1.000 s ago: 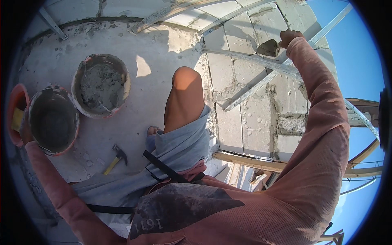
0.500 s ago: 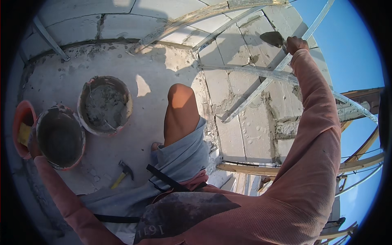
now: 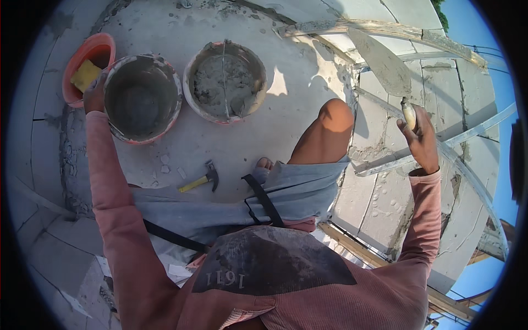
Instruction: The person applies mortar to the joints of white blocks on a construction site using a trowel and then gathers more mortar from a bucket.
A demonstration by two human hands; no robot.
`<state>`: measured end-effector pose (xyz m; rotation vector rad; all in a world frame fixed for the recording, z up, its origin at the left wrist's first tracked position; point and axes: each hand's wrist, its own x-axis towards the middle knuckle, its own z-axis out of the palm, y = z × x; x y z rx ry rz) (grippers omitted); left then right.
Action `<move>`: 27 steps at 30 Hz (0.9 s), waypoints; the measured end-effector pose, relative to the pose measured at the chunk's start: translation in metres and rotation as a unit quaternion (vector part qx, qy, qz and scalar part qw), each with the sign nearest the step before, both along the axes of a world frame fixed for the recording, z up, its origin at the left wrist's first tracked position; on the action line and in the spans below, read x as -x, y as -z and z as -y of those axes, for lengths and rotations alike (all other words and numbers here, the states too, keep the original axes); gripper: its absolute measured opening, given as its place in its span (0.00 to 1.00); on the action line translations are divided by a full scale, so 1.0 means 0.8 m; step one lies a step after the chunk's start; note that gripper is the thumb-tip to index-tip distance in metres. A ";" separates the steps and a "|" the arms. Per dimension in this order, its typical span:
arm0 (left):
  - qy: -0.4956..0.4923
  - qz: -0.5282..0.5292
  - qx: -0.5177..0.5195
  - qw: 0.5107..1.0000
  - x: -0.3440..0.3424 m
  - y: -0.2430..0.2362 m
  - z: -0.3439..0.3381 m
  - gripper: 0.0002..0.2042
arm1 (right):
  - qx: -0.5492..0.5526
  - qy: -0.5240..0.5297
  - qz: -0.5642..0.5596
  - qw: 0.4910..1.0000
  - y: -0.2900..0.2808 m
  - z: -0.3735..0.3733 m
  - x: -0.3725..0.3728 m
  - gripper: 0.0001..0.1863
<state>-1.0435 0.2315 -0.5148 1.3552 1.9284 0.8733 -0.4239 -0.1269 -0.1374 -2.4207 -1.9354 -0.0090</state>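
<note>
At the right, my right hand (image 3: 421,137) grips the pale handle of a mortar-smeared trowel (image 3: 385,63), its blade pointing up and left. My left hand (image 3: 95,94) is closed on the near-left rim of a mortar-coated bucket (image 3: 142,99) with a dark grey, smooth interior. Beside it, farther left, a red tub (image 3: 74,69) holds a yellow sponge (image 3: 85,74). To the right of those stands another bucket (image 3: 220,82) with lumpy grey mortar inside and a wire handle across its top.
A yellow-handled hammer (image 3: 201,179) lies on the dusty floor (image 3: 148,30) near my bent leg (image 3: 313,143). A block wall (image 3: 385,209) rises at the right, crossed by metal braces (image 3: 473,132) and a wooden batten (image 3: 352,25). Debris lies along the left edge.
My right hand has come down from high on the block wall with the trowel, whose blade now faces me broadly. The view has turned, shifting buckets and hammer up and right. My left hand stays at the bucket.
</note>
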 end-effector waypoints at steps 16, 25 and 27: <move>-0.004 0.046 -0.035 0.998 -0.016 -0.032 0.029 0.25 | 0.121 -0.309 0.192 0.924 0.155 -0.088 0.124 0.19; -0.007 0.075 -0.039 0.996 -0.027 -0.043 0.035 0.24 | 0.278 -0.162 0.029 0.946 0.180 -0.078 0.121 0.22; -0.006 0.088 -0.045 0.995 -0.034 -0.040 0.030 0.24 | 0.224 -0.165 -0.050 0.959 0.216 -0.050 0.082 0.23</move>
